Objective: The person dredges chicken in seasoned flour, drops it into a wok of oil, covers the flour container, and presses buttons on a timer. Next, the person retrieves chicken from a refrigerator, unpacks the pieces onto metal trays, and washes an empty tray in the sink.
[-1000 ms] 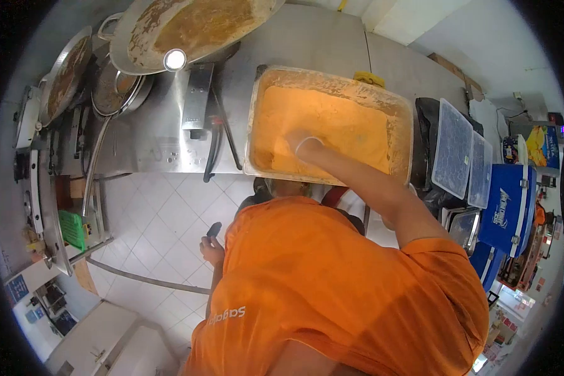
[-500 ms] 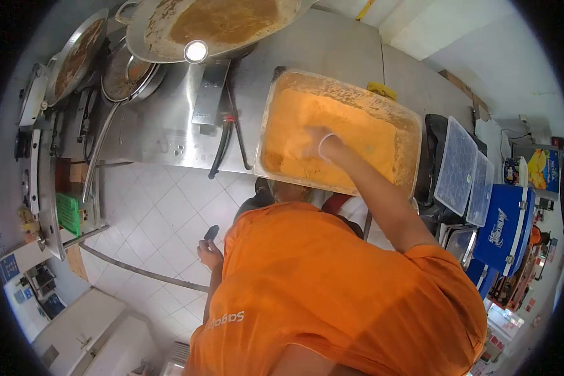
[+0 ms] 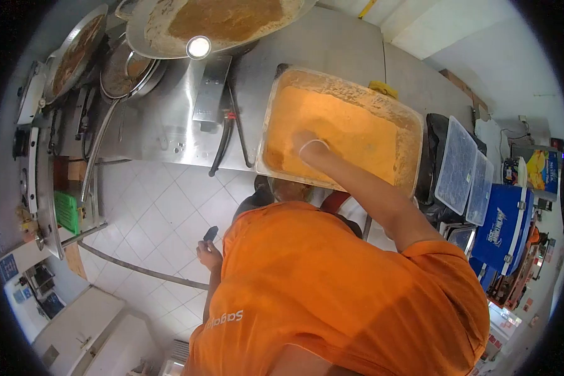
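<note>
A large rectangular plastic tub (image 3: pixel 410 153) stands at the counter's edge, holding a broad layer of orange powder (image 3: pixel 351 125). My right hand (image 3: pixel 305 139), with a white band at the wrist, reaches down into the powder on the left side of the tub. Its fingers are smeared and partly sunk in, so their closure is hidden. Low at my left side, over the floor, my left hand (image 3: pixel 209 252) is closed around a small black object (image 3: pixel 211 234) whose kind I cannot make out.
Big pans (image 3: pixel 222 47) with brown residue stand at the upper left, near a metal gas burner part (image 3: pixel 212 91) and a black hose (image 3: pixel 222 147). Right of the tub are clear plastic lids (image 3: pixel 455 166) and a blue cooler box (image 3: pixel 501 229). White tiles (image 3: pixel 163 200) cover the floor.
My right hand has moved slightly left and lower within the orange powder. The left hand stays by my side with the black object.
</note>
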Motion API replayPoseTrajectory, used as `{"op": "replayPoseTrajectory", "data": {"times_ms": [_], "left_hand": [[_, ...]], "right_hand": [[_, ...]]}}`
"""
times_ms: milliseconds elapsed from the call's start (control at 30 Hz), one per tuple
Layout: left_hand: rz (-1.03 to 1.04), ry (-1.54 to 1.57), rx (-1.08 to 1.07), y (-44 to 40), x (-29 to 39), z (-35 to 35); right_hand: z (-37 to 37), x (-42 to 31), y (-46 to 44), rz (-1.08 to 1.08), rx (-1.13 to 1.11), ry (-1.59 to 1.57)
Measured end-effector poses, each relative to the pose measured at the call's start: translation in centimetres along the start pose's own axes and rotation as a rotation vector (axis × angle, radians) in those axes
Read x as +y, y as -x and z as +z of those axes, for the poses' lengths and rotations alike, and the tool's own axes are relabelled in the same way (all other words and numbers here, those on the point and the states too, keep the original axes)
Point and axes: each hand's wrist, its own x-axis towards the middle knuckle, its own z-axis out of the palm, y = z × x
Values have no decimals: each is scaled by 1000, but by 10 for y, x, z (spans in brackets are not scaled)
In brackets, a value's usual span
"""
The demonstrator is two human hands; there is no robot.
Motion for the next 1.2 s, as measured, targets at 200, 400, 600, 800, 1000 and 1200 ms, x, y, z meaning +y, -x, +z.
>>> {"op": "replayPoseTrajectory", "data": {"times_ms": [200,400,600,800,1000,1200], "left_hand": [[127,33,-8,-9,0,12],[168,34,16,-13,3,17],[143,62,74,-14,9,9],[132,25,0,-11,-14,16],[122,67,19,-11,-16,11],[210,12,21,-13,-26,28]], "right_hand": [[-4,-8,20,-28,27,-130],[26,9,-7,-192,34,-122],[7,66,-31,-237,76,-489],[22,31,-22,-18,14,-505],[12,9,-5,-68,23,186],[-1,9,-16,-298,21,220]]}}
